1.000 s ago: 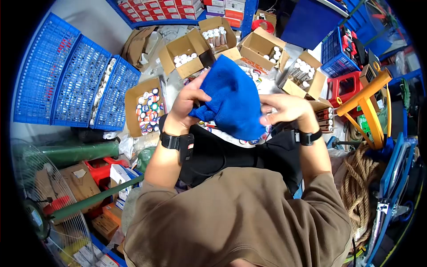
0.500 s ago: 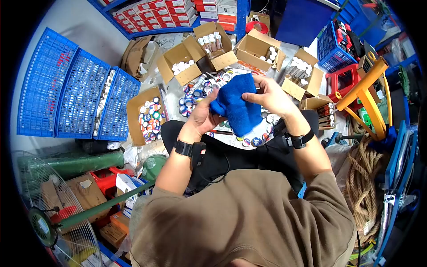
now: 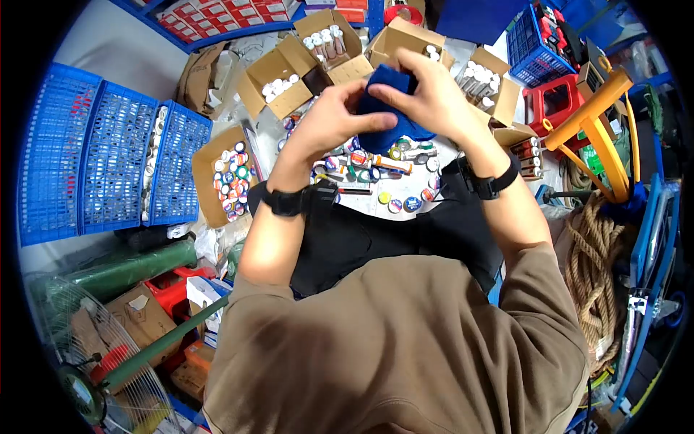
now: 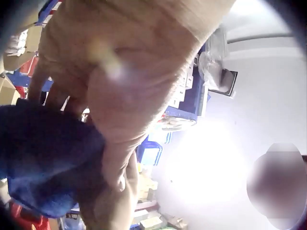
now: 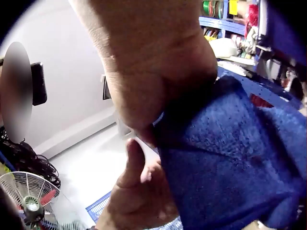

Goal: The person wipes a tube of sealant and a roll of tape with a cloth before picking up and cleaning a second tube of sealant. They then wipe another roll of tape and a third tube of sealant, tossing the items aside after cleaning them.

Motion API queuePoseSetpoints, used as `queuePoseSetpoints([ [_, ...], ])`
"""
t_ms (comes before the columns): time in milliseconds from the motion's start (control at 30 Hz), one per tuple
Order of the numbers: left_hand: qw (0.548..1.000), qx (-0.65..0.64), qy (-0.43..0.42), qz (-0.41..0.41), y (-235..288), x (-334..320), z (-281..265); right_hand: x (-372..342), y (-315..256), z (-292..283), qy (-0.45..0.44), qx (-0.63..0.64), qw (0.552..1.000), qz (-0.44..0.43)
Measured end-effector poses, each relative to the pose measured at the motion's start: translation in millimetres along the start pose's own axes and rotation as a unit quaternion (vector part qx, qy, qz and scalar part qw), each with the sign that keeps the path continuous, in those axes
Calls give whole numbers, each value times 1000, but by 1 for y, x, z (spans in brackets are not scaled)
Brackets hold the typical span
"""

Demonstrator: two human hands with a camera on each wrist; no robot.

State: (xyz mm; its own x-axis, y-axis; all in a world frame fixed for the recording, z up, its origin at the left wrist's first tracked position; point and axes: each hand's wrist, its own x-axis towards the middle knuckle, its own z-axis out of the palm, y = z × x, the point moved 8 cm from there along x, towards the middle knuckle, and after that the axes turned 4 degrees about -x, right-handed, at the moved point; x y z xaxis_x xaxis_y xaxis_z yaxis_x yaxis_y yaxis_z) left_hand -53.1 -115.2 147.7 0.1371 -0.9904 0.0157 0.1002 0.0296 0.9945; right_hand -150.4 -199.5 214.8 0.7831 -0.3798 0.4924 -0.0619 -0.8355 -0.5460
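A folded blue towel-like cloth (image 3: 396,137) is held up in front of the chest between both hands. On its left side the left hand (image 3: 329,121) grips it, thumb stretched across the near face and fingers behind. The right hand (image 3: 437,94) holds the upper right part, with its thumb laid over the cloth near the left thumb. In the right wrist view, the fuzzy cloth (image 5: 225,158) hangs in folds below the right palm. Under the hands, several small round-lidded containers (image 3: 412,203) and tubes (image 3: 394,166) lie scattered on a white surface.
Open cardboard boxes (image 3: 269,108) with white-capped items stand beyond the hands. Another box (image 3: 206,189) of round-lidded containers sits at left, beside blue plastic crates (image 3: 119,155). A yellow metal frame (image 3: 589,116) and coiled rope (image 3: 593,275) are at right; a fan (image 3: 116,376) stands lower left.
The cloth has gone from spread wide to folded smaller and now sits farther from the body. Both hands have moved up and closer together, and the right hand has come over the cloth's top.
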Motion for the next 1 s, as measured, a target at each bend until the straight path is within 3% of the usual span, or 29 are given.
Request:
queuePoseSetpoints([
  [67,998,47,30,12,-11,18,-11,8,16,11,-6,15,999,40],
  [100,998,37,30,-49,-28,24,-20,12,28,17,0,34,998,48],
  [133,998,24,36,-48,-39,31,-30,14,44,25,7,54,997,58],
  [200,989,-112,77,-60,-50,34,-49,14,99,50,4,140,978,156],
  [267,970,-214,113,-2,-68,41,-88,7,153,77,2,136,971,199],
  [300,958,-255,128,31,-68,40,-101,-1,175,96,-29,117,964,238],
  [400,929,-307,181,103,-77,44,-140,-33,227,157,-158,6,957,242],
  [533,920,-298,224,118,-125,58,-177,-117,310,250,-412,-127,853,295],
  [633,882,-393,260,32,-194,60,-188,-220,409,300,-485,-185,772,367],
  [667,874,-413,255,24,-209,61,-185,-243,420,296,-488,-157,741,433],
  [700,860,-437,262,12,-220,63,-182,-263,432,290,-403,-169,771,464],
  [733,839,-486,242,-9,-228,67,-180,-295,448,293,-460,-168,723,487],
  [767,840,-482,249,-30,-237,66,-183,-316,455,283,-407,-156,715,547],
  [800,840,-477,254,-50,-246,67,-186,-344,468,282,-410,-159,687,578],
  [867,835,-440,318,-91,-269,67,-196,-399,497,295,-421,-158,651,611],
  [1000,838,-396,339,-162,-296,74,-188,-412,508,297,-377,-155,625,666],
])
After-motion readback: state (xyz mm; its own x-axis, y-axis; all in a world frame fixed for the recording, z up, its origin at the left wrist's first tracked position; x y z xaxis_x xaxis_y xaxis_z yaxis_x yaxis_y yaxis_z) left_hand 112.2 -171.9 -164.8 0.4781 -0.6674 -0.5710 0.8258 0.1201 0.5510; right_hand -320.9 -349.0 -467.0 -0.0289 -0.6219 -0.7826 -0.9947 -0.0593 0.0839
